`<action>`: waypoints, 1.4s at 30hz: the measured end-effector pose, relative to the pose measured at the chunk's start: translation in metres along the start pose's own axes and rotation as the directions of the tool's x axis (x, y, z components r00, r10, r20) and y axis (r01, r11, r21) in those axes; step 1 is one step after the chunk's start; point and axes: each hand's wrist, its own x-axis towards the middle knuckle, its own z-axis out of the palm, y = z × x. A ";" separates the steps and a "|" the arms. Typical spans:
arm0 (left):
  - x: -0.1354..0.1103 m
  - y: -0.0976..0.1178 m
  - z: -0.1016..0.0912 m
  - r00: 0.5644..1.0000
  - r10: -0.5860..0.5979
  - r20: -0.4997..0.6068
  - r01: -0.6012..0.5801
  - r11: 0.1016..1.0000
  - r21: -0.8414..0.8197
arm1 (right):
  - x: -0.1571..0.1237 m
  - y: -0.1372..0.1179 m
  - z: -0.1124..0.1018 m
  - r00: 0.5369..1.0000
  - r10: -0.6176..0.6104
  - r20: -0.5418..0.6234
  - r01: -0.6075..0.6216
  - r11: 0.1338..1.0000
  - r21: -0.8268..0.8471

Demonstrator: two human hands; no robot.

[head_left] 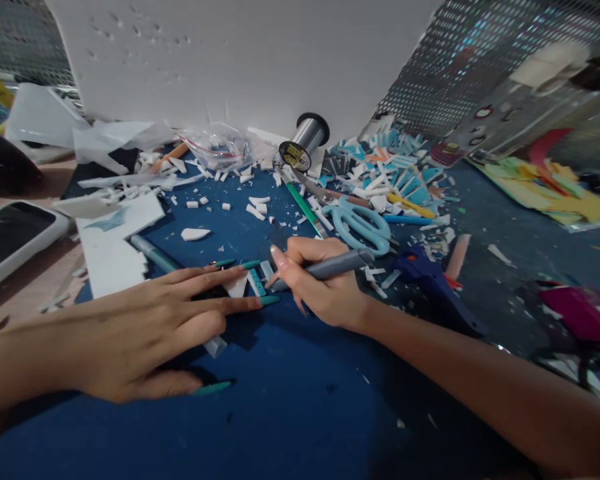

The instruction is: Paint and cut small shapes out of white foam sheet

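My left hand [155, 327] lies flat on the blue cutting mat [290, 400], fingers stretched out, pressing down a small white foam piece [237, 287] and a clear ruler [216, 347] beneath it. My right hand [315, 283] is closed round a grey craft knife [335, 265], its tip down at the foam piece's right edge beside my left fingertips.
Light blue scissors [360, 223], a dark blue glue gun [430, 280], a wire spool [303, 143], a green pencil [303, 207] and many foam scraps litter the mat. A white board [240, 60] stands behind. A phone [10, 240] lies at the left, coloured paper [555, 187] at the right.
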 end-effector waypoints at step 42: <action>-0.001 0.000 0.000 1.000 0.009 0.024 -0.010 0.999 0.045 | 0.004 0.009 -0.001 0.993 -0.066 -0.096 0.059 0.996 -0.072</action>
